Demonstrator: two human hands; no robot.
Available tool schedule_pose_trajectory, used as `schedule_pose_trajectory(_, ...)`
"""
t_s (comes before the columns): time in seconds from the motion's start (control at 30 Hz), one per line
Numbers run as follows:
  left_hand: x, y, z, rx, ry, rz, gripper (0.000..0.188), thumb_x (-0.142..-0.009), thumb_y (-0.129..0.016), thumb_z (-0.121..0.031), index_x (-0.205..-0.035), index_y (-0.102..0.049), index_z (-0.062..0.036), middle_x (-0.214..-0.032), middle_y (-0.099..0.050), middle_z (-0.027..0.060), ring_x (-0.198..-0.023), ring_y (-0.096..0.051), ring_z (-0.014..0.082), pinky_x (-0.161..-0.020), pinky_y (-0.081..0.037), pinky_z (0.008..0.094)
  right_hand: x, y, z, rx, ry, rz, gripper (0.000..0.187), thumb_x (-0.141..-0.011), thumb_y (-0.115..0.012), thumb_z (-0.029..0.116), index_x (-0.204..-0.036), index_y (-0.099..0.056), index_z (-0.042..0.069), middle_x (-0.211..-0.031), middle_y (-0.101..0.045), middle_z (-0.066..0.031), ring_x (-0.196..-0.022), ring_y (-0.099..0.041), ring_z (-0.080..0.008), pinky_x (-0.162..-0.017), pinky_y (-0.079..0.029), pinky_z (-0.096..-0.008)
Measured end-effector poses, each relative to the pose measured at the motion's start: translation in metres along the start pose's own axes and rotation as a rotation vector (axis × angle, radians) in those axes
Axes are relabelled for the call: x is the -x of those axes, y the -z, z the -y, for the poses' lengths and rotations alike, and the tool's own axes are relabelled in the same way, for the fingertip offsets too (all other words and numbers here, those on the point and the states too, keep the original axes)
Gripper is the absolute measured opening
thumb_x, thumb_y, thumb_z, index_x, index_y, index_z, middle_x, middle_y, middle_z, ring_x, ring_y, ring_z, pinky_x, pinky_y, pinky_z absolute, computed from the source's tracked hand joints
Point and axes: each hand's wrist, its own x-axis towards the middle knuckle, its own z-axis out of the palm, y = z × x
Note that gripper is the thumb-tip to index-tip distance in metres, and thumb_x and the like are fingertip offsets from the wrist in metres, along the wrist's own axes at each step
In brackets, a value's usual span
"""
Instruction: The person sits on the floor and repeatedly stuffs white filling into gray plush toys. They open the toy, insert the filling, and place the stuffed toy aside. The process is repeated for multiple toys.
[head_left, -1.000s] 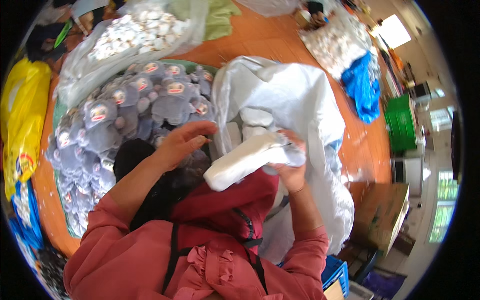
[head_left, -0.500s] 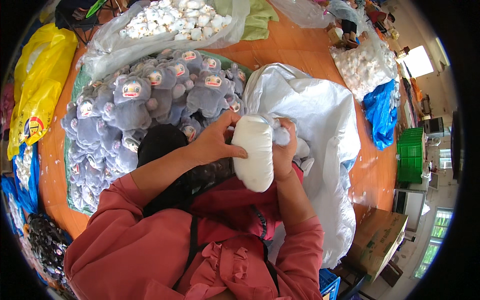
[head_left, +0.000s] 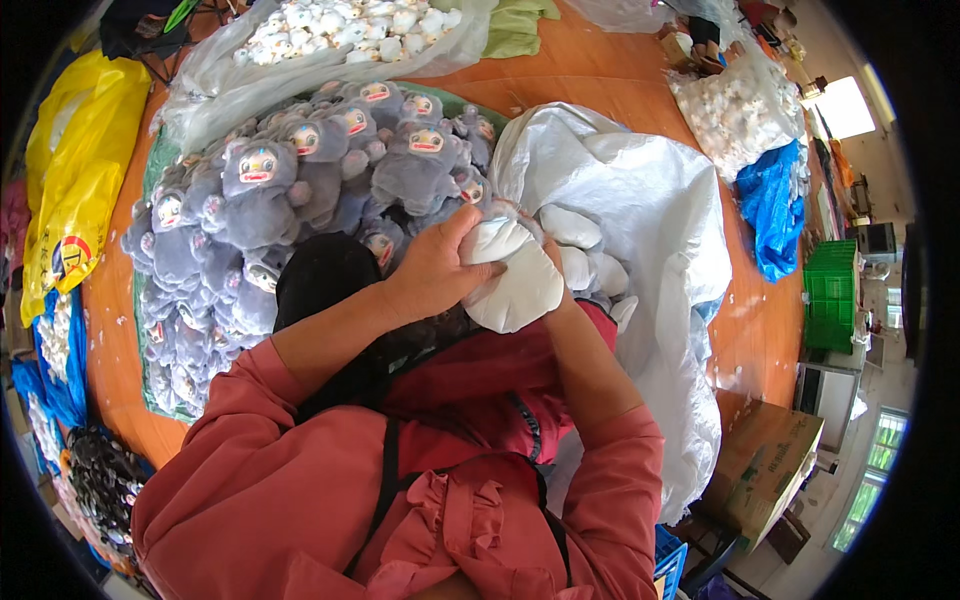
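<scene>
My left hand (head_left: 440, 262) grips a plump white stuffed pouch (head_left: 520, 285), its thumb pressed across the front. The pouch is tilted and folded near its top. My right hand (head_left: 553, 254) is behind the pouch's right side, its fingers mostly hidden. A bit of grey plush (head_left: 505, 209) shows at the pouch's upper edge, by the right hand; most of that piece is out of sight. Just beyond, several similar white pouches (head_left: 572, 227) lie in an open white woven sack (head_left: 660, 220).
A heap of grey plush dolls (head_left: 265, 215) lies ahead and left. Behind it, a clear plastic bag (head_left: 215, 85) holds small white stuffed pieces. A yellow bag (head_left: 85, 150) lies far left. On the right are a green crate (head_left: 830, 290) and a cardboard box (head_left: 765, 460).
The white pouch has tipped from upright and long to slanted, its top folding toward my left hand. My right hand has slipped lower behind it, uncovering more pouches in the sack.
</scene>
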Motion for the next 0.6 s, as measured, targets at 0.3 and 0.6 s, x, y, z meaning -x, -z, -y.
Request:
schedule_pose_trajectory(0.3, -0.011, 0.018, 0.013, 0.825, 0.377, 0.056, 0.039, -0.073, -0.073, 0.01, -0.106, -0.06, -0.0055, -0.1, -0.066, 0.0044, -0.094, -0.065, 0.0166, -0.085, -0.054, 0.0346, 0.033, -0.044, 0.002, 1.132, 0.243, -0.033, 0.065, -0.076, -0.081, 0.011, -0.132, -0.051, -0.002, -0.123, -0.059, -0.01, -0.112, -0.056, -0.0162, -0.097, -0.045, -0.0292)
schedule_pose_trajectory(0.6, -0.004, 0.009, 0.026, -0.031, -0.02, -0.101, 0.033, -0.071, -0.08, -0.004, -0.098, -0.062, -0.0054, -0.093, -0.06, 0.0024, -0.086, -0.058, 0.0117, -0.076, -0.048, 0.027, 0.047, -0.064, 0.001, 0.848, 0.074, 0.11, 0.091, -0.072, -0.087, 0.016, -0.141, -0.032, -0.007, -0.121, -0.058, -0.0108, -0.111, -0.056, -0.0172, -0.097, -0.045, -0.0315)
